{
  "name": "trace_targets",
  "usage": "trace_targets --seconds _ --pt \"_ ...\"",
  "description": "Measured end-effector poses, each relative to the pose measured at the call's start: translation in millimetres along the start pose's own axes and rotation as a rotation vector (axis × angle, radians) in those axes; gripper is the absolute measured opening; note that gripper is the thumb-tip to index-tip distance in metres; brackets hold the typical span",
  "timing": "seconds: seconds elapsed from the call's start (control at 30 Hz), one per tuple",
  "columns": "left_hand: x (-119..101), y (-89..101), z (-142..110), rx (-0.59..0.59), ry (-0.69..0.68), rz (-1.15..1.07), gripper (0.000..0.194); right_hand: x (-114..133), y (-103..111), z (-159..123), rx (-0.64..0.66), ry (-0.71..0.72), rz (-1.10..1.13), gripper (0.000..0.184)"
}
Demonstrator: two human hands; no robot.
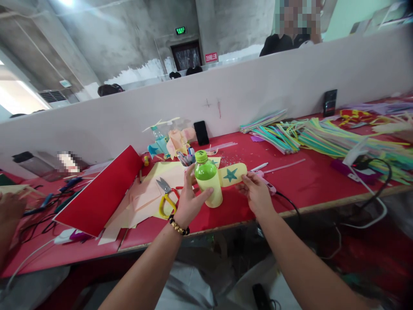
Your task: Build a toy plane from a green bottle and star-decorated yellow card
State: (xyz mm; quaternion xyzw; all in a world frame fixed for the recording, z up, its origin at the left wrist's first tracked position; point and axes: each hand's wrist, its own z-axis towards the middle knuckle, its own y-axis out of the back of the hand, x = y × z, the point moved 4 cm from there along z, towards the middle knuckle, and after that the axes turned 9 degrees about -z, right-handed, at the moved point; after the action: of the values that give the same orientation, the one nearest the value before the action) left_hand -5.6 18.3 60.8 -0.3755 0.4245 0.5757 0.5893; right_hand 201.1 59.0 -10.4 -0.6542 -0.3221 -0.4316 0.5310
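A green-capped plastic bottle point(206, 171) wrapped in pale yellow paper stands upright near the table's front edge. Around its left side my left hand point(189, 199) is wrapped, thumb across the front. From the bottle's right side sticks out a rounded yellow paper wing point(237, 174) bearing a green star. My right hand point(256, 189) pinches the wing's outer end between thumb and fingers. Scissors point(167, 196) with yellow and red handles lie blades apart, left of my left hand. Close to my right hand is a pink corded tool point(267, 184), partly hidden behind it.
A red board point(103, 193) leans at left, beside paper sheets point(142, 198). Decorated bottle crafts point(174, 140) and a phone point(201, 132) stand at the partition. Bundled coloured strips point(338, 142) and a purple power strip point(358, 172) lie right. Another person's hand point(11, 209) is at far left.
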Motion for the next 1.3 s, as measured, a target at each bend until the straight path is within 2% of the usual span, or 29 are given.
trace_targets --seconds 0.2,0.5,0.7,0.87,1.1,1.2,1.3 --pt "4.5 0.0 3.4 -0.031 -0.008 0.014 0.081 -1.2 6.0 -4.0 -0.041 0.058 -0.046 0.04" --pt "12.9 -1.6 20.5 -0.255 -0.047 0.195 0.082 -2.4 14.0 -14.5 -0.079 0.234 -0.219 0.047" --pt "14.7 -3.5 22.3 -0.222 -0.026 0.205 0.084 -2.0 15.0 -25.4 -0.052 0.324 -0.348 0.042" --pt "16.4 -1.5 19.9 -0.192 -0.034 0.218 0.086 -4.1 13.9 -25.6 -0.025 0.342 -0.404 0.037" --pt "10.8 9.4 0.4 -0.254 -0.03 0.316 0.086 -5.8 13.9 -25.0 0.013 0.338 -0.465 0.037" --pt "8.0 23.5 -16.5 -0.298 -0.084 0.284 0.075 -4.5 13.2 -27.8 0.028 0.333 -0.508 0.032" --pt "8.4 45.0 -32.5 -0.353 -0.123 0.33 0.036 -1.5 11.9 -32.1 0.056 0.332 -0.574 0.025"
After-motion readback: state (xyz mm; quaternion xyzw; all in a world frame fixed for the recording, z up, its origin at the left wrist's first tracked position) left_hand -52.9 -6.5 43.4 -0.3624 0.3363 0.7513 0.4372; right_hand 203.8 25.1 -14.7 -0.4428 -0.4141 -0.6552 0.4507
